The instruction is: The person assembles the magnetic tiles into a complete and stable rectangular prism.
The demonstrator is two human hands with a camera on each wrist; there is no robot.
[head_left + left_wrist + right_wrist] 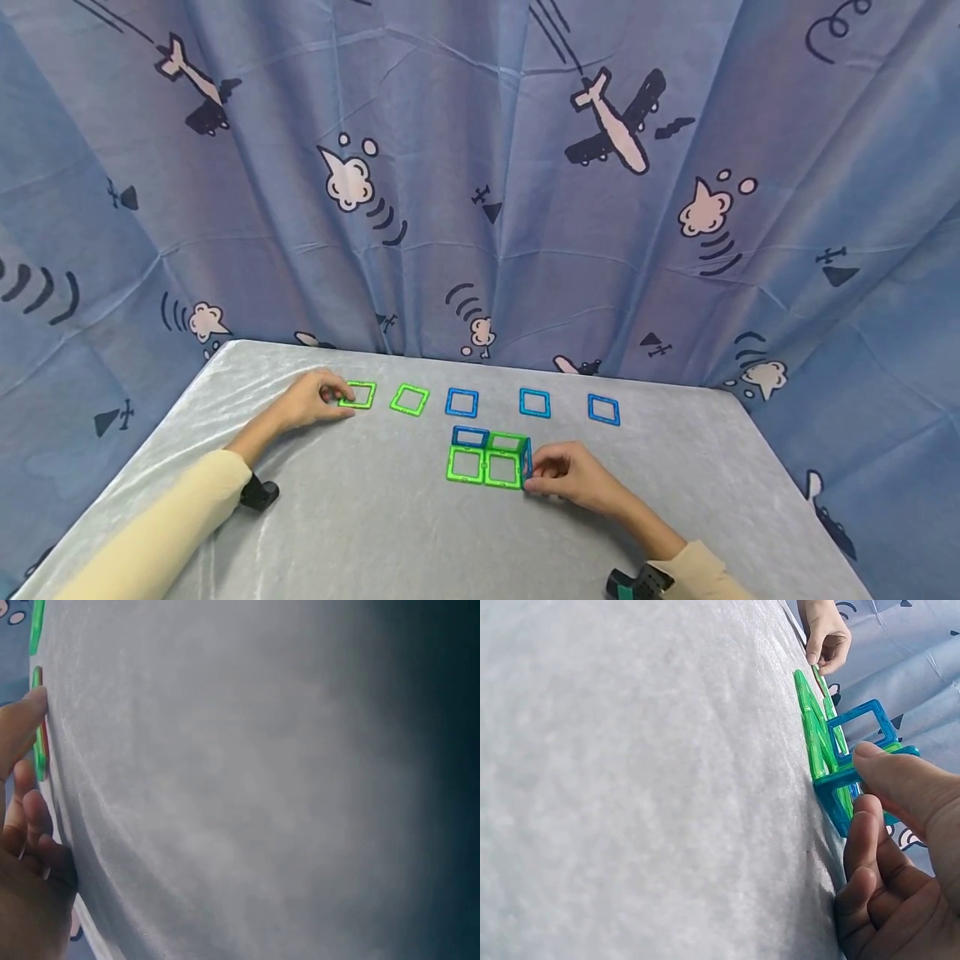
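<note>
My left hand [309, 402] pinches the leftmost green square magnetic tile [372, 395] by its left end. In the left wrist view the thumb lies along the edge of that tile [40, 761]. My right hand [573, 479] grips an upright blue magnetic tile [527, 463] at the right end of a small structure. Two green tiles [483, 467] lie flat at the structure's front, side by side. Behind them stand a blue tile [471, 429] on the left and a green tile [508, 435] on the right. In the right wrist view, the thumb presses the held blue tile's edge [836, 780].
Along the back of the grey cloth-covered table [360, 533] runs a row of loose tiles. It has another green tile [415, 388], then three blue ones: a left tile [462, 390], a middle tile [535, 391] and a right tile [604, 398]. A blue patterned curtain [450, 208] hangs behind.
</note>
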